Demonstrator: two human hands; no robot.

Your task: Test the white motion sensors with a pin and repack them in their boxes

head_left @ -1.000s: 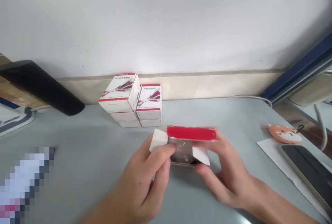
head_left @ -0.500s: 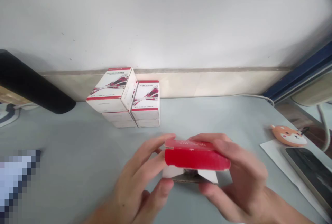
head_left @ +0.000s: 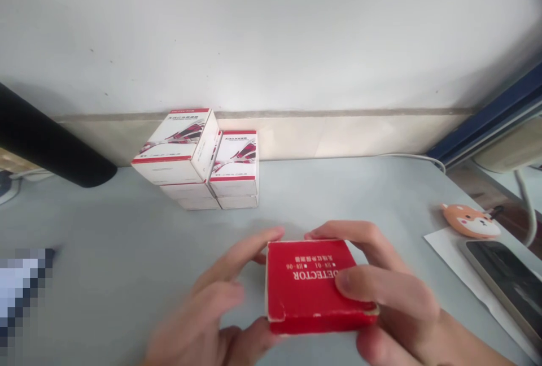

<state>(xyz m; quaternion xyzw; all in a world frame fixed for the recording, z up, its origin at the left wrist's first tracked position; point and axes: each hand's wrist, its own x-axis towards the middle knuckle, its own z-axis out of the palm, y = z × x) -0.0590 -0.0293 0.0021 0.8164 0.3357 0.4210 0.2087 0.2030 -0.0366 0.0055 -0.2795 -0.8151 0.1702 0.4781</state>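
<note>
A red box (head_left: 313, 292) with "DETECTOR" lettering, upside down to me, is held low in the view, its red top facing up and its front edge covered by the red flap. My right hand (head_left: 393, 287) grips its right side, with a finger on the top and the thumb at the near corner. On the left side, my left hand (head_left: 215, 304) touches the box with a fingertip at the far corner and the thumb at the near corner, another finger lifted off. Whatever is inside the box is hidden.
White boxes (head_left: 173, 143) with red trim are stacked against the wall, left of centre. A black cylindrical object (head_left: 55, 140) leans in from the left. On the right lie a phone (head_left: 503, 281), white paper (head_left: 449, 247) and an orange animal-faced item (head_left: 470, 221).
The red flap, which stood partly open over the white side flaps, now lies down over the front. The box has tilted so its lettered top shows. One left finger has come off it.
</note>
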